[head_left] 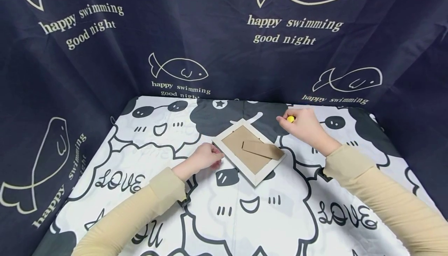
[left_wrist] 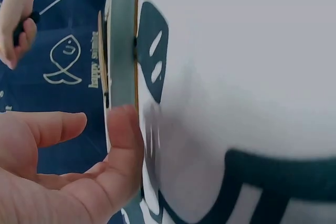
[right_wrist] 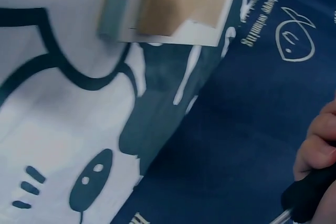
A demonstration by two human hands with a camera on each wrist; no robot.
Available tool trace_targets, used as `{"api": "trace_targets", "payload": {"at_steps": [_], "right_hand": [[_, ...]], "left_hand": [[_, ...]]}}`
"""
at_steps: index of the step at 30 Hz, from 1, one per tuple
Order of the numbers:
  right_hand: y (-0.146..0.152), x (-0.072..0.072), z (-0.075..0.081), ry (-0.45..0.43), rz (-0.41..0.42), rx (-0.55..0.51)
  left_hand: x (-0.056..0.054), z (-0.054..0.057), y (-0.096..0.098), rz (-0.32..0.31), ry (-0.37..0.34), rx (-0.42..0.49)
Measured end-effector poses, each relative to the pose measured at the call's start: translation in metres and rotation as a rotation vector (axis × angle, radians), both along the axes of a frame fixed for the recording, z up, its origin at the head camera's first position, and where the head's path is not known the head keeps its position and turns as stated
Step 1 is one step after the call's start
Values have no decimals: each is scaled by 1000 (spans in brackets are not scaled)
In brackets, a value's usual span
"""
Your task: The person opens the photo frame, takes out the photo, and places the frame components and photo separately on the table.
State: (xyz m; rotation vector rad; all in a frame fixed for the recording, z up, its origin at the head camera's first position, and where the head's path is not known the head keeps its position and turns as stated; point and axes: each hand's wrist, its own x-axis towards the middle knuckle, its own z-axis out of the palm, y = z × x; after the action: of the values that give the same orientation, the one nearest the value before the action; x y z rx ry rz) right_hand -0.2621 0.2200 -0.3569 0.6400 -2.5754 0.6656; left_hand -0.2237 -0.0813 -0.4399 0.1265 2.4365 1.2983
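A white picture frame (head_left: 234,162) lies face down on the patterned cloth, turned cornerwise. Its brown backing board (head_left: 238,147) faces up, with a brown stand leg (head_left: 260,149) lying slantwise across it. My left hand (head_left: 207,157) is beside the frame's left edge, its fingers loosely bent. In the left wrist view a gap shows between thumb and fingers, and nothing is held there. My right hand (head_left: 303,125), up and right of the frame, grips a screwdriver (right_wrist: 307,195) by its black handle. The handle's yellow end shows in the head view, and the thin metal shaft in both wrist views.
A white cloth (head_left: 266,225) printed with dark cartoon figures covers the table. Dark blue curtains (head_left: 231,46) with fish drawings and lettering hang behind and at both sides, close to the table's far edge.
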Motion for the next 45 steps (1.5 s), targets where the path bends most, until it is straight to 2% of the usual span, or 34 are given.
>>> {"api": "trace_targets", "payload": {"at_steps": [5,8,15,20,25,30,38,45], "right_hand": [[3,-2,-16,-107,-37,116],[5,-3,-24,-191,-50,156],[7,-6,-38,-436,-105,248],[10,-9,-49,-545,-102,262],[12,-12,-60,-600,-111,259],[12,-15,-68,-617,-118,227],[13,-14,-73,-617,-101,183],[12,-13,-78,-625,-110,139]], "left_hand": [[7,3,7,-30,-80,93],[8,0,12,-35,-134,142],[8,-7,21,-50,-172,147],[6,-7,25,-51,-207,155],[5,-8,27,-32,-216,156],[4,-10,27,-18,-222,156],[4,-12,27,-31,-192,120],[4,-13,28,-37,-196,136]]}}
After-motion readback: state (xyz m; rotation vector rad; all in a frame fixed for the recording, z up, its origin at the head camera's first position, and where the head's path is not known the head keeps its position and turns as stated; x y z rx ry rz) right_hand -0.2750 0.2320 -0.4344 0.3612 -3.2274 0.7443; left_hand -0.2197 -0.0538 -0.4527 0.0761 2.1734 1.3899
